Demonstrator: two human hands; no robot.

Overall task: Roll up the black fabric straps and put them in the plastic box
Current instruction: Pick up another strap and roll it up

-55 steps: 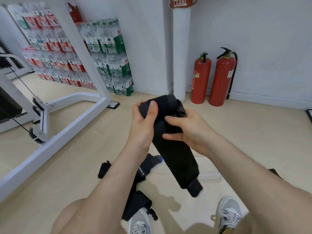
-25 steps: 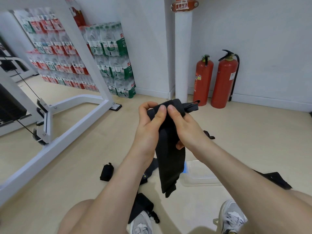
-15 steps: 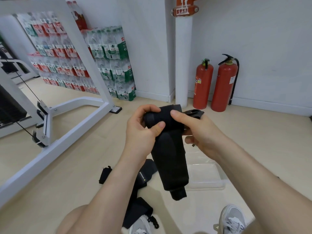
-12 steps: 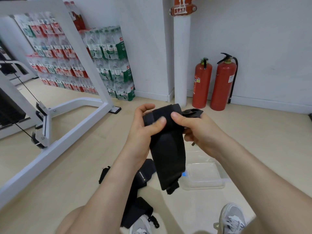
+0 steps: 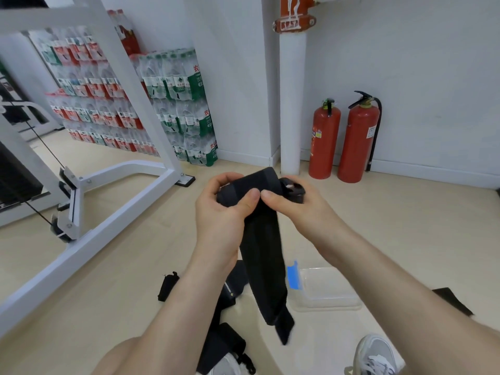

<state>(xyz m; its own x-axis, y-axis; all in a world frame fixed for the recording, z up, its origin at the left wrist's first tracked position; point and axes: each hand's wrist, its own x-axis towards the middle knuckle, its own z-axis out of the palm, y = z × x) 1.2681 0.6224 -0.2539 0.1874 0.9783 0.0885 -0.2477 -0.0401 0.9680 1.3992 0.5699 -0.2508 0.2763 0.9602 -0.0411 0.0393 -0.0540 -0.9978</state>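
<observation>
At strap [image 5: 263, 253] top, thumbs [image 5: 250, 197] closer together

Gym: white cable machine frame [image 5: 89, 220], stacked water-bottle packs [image 5: 173, 104].

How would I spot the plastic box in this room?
From the two red fire extinguishers by the wall, come down the pale floor. Just right of the hanging black strap lies the plastic box: the only see-through thing among black fabric, with a blue patch at its left end.
</observation>
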